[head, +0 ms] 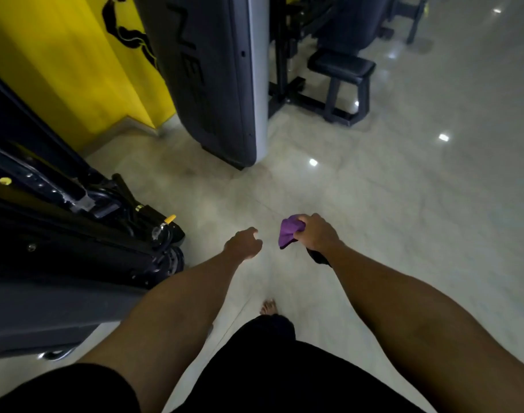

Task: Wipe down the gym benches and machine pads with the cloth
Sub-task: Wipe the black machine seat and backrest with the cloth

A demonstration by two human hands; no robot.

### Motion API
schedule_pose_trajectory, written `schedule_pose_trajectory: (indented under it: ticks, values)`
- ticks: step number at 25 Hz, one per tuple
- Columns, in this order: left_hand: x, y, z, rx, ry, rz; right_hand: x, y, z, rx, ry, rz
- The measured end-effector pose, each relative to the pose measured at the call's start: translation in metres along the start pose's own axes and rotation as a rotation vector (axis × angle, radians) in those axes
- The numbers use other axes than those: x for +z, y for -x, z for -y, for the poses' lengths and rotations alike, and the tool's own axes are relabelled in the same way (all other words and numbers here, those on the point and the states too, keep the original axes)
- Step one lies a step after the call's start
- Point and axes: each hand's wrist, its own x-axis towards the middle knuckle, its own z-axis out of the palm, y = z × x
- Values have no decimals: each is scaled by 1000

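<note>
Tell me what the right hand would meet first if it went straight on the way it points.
Probably the grey machine housing ahead-left: the right hand, gripping the cloth, points past the left hand over floor. Depth is unclear.

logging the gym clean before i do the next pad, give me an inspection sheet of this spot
surface: glossy pale floor, lights reflected in it
job's things: purple cloth bunched in the right hand; black seat pad farther ahead, not touched
clutter: nothing seen
hands: left hand loosely curled, holding nothing; right hand grips the purple cloth
cables: dark loops on the black machine at left, too dim to confirm
surroundings: grey machine shroud ahead, yellow wall beside it
</note>
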Motion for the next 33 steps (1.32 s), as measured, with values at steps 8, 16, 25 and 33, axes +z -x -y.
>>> schedule_pose_trajectory:
  ticks: [8, 16, 25, 33]
  values:
    - [-91, -93, 9, -157, 143, -58, -50, -148, 95, -207, 101, 86]
    - [-149, -180, 37, -437, 348, -183, -66, -288, 190, -457, 270, 264]
    - [-190, -215, 73, -808, 543, -290, -56, -380, 320, -825, 377, 421]
    - [-234, -236, 128, -997, 787, -432, 2, -423, 436, -1063, 544, 540]
